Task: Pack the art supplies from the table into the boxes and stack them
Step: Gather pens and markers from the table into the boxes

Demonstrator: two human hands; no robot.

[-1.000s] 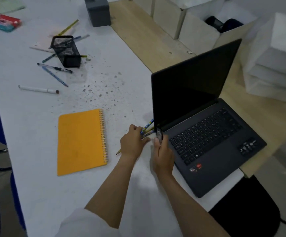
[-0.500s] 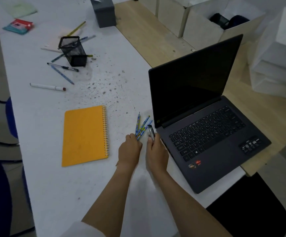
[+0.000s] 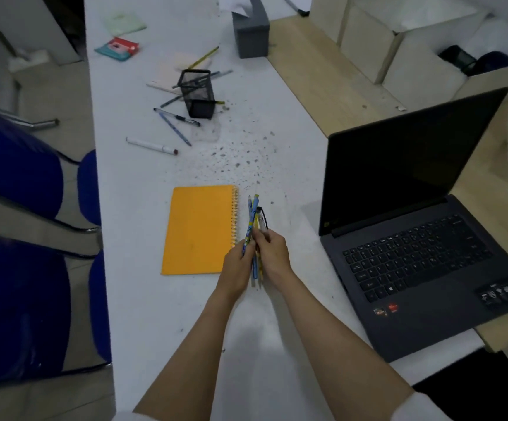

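A bundle of blue and yellow pens and pencils (image 3: 254, 217) stands almost upright above the white table (image 3: 143, 299). My left hand (image 3: 237, 262) and my right hand (image 3: 272, 250) both grip the bundle, pressed close together. An orange spiral notebook (image 3: 199, 229) lies flat just left of my hands. Farther back a black mesh pen holder (image 3: 198, 94) stands among loose pens (image 3: 175, 117), with a white marker (image 3: 152, 145) in front of it. Open cardboard boxes (image 3: 414, 62) stand at the back right.
An open dark laptop (image 3: 414, 238) sits right of my hands, overhanging the table's edge. A grey tissue box (image 3: 251, 33) and a red-teal packet (image 3: 119, 48) lie at the back. Blue chairs (image 3: 18, 183) line the left side. Dark specks dot the table's middle.
Both hands have lifted the pens from beside the laptop's hinge and moved them left toward the notebook, gathering them into one upright bundle. The view has tilted and shifted left.
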